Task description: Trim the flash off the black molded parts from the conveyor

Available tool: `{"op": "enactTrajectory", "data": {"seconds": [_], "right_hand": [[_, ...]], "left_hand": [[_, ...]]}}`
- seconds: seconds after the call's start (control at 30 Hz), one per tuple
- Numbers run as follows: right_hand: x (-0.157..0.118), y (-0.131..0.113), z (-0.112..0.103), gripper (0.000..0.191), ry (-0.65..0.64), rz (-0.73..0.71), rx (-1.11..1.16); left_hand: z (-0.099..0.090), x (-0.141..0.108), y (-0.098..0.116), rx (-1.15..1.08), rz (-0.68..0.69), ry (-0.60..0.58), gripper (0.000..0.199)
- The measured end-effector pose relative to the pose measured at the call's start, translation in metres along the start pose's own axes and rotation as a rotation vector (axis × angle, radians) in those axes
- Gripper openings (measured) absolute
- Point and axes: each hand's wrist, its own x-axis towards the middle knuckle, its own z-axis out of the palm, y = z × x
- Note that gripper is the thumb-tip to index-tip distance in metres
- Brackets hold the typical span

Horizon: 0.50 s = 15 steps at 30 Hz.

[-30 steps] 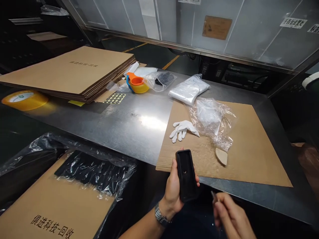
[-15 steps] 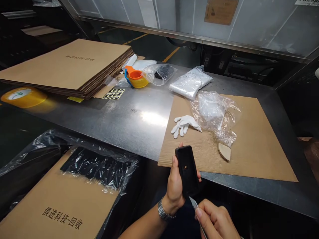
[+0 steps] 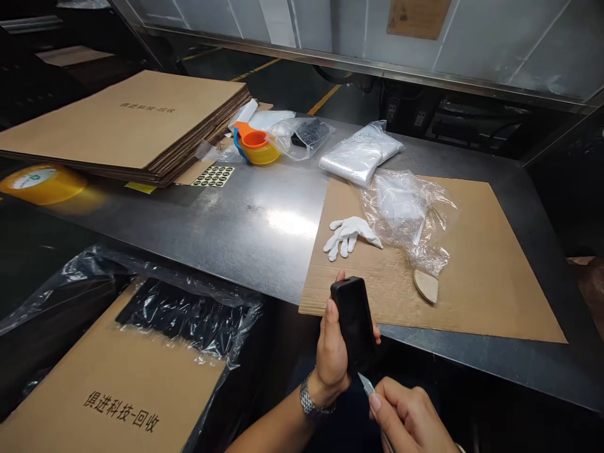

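My left hand is wrapped round a black rectangular plastic case, held tilted just off the table's front edge. In my right hand is a craft knife, its blade pointing up at the case's lower end; I cannot tell whether the tip touches it. Beyond the case, a white glove lies on a flat cardboard sheet. A beige wedge-shaped pad rests to the right of the glove, next to crumpled clear plastic film.
A stack of cardboard sheets stands at the left, with a yellow tape roll beside it. An orange tape dispenser, a sticker sheet and bagged white material lie on the metal table. A plastic-lined carton stands lower left.
The case has turned slightly in my left hand: its hollow inner face and a small light speck showed before, and now it looks plain dark. The knife has hardly moved.
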Motion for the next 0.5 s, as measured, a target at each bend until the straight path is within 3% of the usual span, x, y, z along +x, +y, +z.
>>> {"op": "enactTrajectory", "data": {"seconds": [0.5], "right_hand": [[-0.0029,0.0045,0.0027,0.051,-0.007,-0.003,0.263]], "left_hand": [[0.0005,0.0003,-0.0043,-0.128,0.104,0.094,0.055]]}}
